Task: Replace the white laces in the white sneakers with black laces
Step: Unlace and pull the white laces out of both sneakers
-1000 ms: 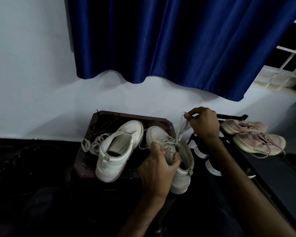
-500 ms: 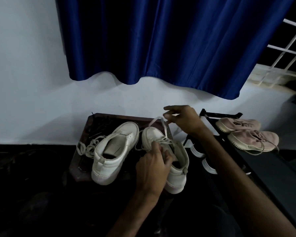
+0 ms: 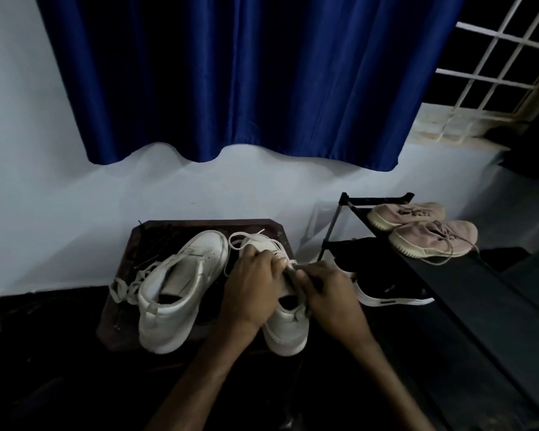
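Observation:
Two white sneakers stand on a dark wooden stool [image 3: 128,269]. The left sneaker [image 3: 181,290] has no lace in its eyelets; a loose white lace [image 3: 123,287] lies beside it on the left. My left hand [image 3: 252,287] grips the right sneaker [image 3: 288,328] over its tongue. My right hand [image 3: 327,290] pinches the white lace [image 3: 246,239] at the sneaker's upper eyelets; a loop of it lies over the toe. Dark thin strands, perhaps black laces [image 3: 154,244], lie at the stool's back left.
A black shoe rack [image 3: 467,293] stands to the right with a pair of pink sneakers [image 3: 430,234] on top and a black shoe with a white sole [image 3: 389,290] below. A blue curtain [image 3: 231,76] hangs on the white wall behind. The floor is dark.
My right hand has come down from holding the lace up high to the sneaker's eyelets, beside my left hand. The lace now lies slack over the toe.

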Tool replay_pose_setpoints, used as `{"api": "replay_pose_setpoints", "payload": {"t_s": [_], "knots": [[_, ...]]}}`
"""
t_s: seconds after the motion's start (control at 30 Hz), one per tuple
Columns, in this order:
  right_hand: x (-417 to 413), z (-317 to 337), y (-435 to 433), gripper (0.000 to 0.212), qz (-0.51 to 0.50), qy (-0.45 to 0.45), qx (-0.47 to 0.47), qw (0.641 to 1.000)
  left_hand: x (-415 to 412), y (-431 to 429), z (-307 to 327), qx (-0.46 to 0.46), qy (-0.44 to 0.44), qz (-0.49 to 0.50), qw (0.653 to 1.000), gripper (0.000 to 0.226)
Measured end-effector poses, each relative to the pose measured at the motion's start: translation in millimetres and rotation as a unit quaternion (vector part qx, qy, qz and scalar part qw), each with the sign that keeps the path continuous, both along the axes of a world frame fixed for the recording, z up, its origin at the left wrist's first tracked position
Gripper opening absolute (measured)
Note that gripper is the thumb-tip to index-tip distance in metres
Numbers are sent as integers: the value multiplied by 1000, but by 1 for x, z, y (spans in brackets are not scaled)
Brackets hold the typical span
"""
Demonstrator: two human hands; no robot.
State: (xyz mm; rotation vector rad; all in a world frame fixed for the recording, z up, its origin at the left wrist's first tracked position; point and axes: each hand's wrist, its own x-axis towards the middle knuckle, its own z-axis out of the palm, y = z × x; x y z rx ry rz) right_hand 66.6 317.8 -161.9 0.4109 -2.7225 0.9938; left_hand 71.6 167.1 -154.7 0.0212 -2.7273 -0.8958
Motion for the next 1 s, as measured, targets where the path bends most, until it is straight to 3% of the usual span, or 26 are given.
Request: {"api": "replay_pose_setpoints", "payload": {"t_s": [0.07,0.2,0.4,0.6,0.73,0.9,1.0], "knots": [[7,-7,-10,25,-5,17,-3,1000,-6,-6,3,-31,-30,7,999,34],[19,-16,-28,24,-40,64,2,997,-14,-13,16,-71,-79,-21,994,21],[23,-20,-24,16,-95,19,-122,988,-29,-16,18,-121,-126,-64,983,11],[37,-24,-36,10,-73,-7,-215,974,-33,-12,13,-158,-41,-35,986,17],[44,-28,-49,29,-46,-1,-161,986,-36,-20,11,-167,-11,-38,985,17],[44,-24,-46,19,-46,-21,-159,986,-36,-20,12,-190,20,-66,979,16],[44,-21,-44,25,-19,-25,-167,985,-36,-20,14,-217,32,-78,973,13]]}}
